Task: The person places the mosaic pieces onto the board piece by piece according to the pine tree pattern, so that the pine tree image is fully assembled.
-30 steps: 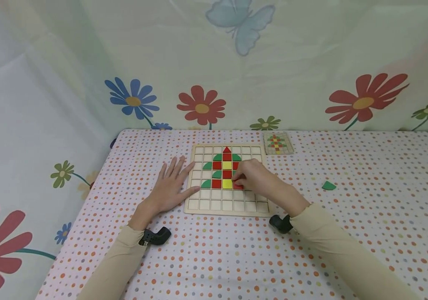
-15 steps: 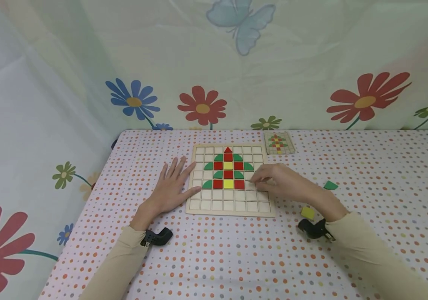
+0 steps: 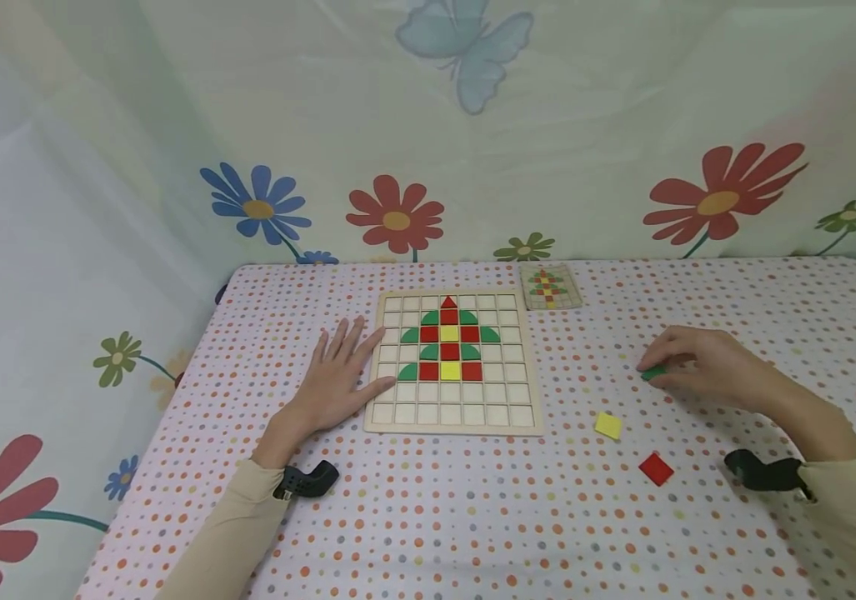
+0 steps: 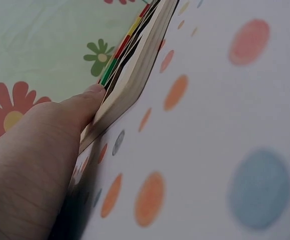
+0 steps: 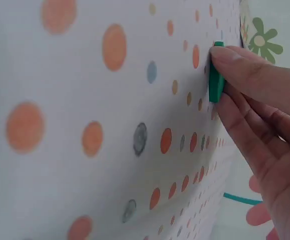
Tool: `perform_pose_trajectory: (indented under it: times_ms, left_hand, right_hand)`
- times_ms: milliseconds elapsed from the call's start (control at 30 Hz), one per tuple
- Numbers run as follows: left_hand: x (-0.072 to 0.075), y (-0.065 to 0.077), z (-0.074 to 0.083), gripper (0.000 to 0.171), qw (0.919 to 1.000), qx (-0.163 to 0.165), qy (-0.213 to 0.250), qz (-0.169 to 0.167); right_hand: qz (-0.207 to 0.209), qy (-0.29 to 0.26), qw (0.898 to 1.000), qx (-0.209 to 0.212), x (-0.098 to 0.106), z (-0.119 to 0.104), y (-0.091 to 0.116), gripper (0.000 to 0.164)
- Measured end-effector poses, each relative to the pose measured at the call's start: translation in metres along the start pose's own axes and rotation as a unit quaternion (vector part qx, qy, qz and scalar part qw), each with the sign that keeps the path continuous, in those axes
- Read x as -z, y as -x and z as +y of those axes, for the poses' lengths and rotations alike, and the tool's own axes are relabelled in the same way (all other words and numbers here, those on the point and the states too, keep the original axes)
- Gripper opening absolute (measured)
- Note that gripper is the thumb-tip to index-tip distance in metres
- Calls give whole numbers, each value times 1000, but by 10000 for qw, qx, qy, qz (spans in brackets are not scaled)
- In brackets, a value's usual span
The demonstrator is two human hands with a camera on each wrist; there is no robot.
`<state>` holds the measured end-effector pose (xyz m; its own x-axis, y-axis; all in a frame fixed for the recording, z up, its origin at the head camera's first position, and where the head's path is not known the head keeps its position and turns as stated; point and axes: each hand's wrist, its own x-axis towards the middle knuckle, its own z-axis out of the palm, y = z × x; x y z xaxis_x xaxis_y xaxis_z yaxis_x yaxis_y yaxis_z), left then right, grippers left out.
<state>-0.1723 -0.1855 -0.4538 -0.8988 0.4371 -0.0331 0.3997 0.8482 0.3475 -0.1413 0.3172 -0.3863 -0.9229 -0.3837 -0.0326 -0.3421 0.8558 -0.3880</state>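
In the head view a wooden grid board (image 3: 428,421) lies on the table, with red, yellow and green tiles set in a tree shape. My left hand (image 3: 332,379) rests with fingers spread at the board's left edge; the left wrist view shows its thumb (image 4: 92,95) touching the rim. Off to the right, my right hand (image 3: 705,367) pinches a green quarter-round tile (image 5: 216,75) between thumb and fingers, at the tabletop. A yellow square tile (image 3: 608,425) and a red square tile (image 3: 656,469) lie loose between that hand and the board.
A small pattern card (image 3: 550,287) with a matching tree picture lies behind the board's right corner. The dotted tablecloth (image 3: 428,517) covers the table, and a flowered curtain (image 3: 585,125) hangs behind it. Black wrist cameras (image 3: 311,481) are strapped to both wrists.
My right hand has moved from the board out to the right and taken hold of the loose green tile. The yellow and red loose tiles have come into sight. My left hand has stayed put.
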Motion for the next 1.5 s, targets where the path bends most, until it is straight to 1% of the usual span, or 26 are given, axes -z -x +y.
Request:
perform_pose_trajectory:
  times_ms: [67, 133, 233, 333, 467, 567, 667, 833, 933, 1067, 1133, 1200, 1300, 1400, 1500]
  left_hand:
    - [0, 1, 0, 85, 10000, -48, 44, 25]
    - [-1, 2, 0, 85, 10000, -34, 30, 5]
    - [-1, 5, -2, 85, 10000, 9, 23, -8]
    - [-3, 6, -3, 85, 10000, 12, 39, 4]
    - [-5, 4, -5, 84, 10000, -36, 40, 64]
    - [-5, 3, -4, 84, 10000, -20, 14, 57]
    - [-5, 2, -3, 84, 10000, -39, -18, 61]
    - [-4, 1, -2, 85, 9999, -83, -42, 81]
    - [-3, 2, -1, 85, 9999, -44, -66, 68]
    - [-1, 3, -1, 85, 9999, -38, -60, 82]
    - [-1, 3, -1, 85, 9999, -63, -43, 110]
    - [-1, 3, -1, 85, 9999, -71, -13, 117]
    - [0, 2, 0, 85, 9999, -72, 17, 121]
    - [-1, 1, 1, 85, 9999, -72, 39, 107]
    - [-1, 1, -1, 85, 9999, -68, 26, 89]
  right_hand:
    - [70, -3, 10000, 45, 0, 1, 0, 25]
    - [-37, -115, 9999, -62, 1, -1, -3, 22]
    - [-310, -215, 9987, -330, 3, -7, -11, 19]
    - [-578, -117, 9960, -671, 7, -14, -17, 17]
    - [-882, -41, 9913, -972, 12, -18, -23, 16]
    - [-1021, -69, 9887, -1093, 13, -17, -24, 16]
    - [-1016, -133, 9885, -1112, 13, -13, -22, 16]
    - [-718, -165, 9927, -955, 10, -9, -16, 15]
    - [-529, -203, 9948, -851, 7, -8, -13, 16]
    - [-317, -256, 9974, -591, 4, -9, -11, 17]
    - [-142, -243, 9989, -372, 2, -13, -12, 20]
    - [90, -203, 9996, -165, 1, -19, -15, 23]
    - [285, -230, 9992, 169, 0, -33, -23, 23]
    - [278, -390, 9983, 337, 0, -52, -32, 18]
    - [237, -638, 9967, 432, -2, -72, -43, 16]
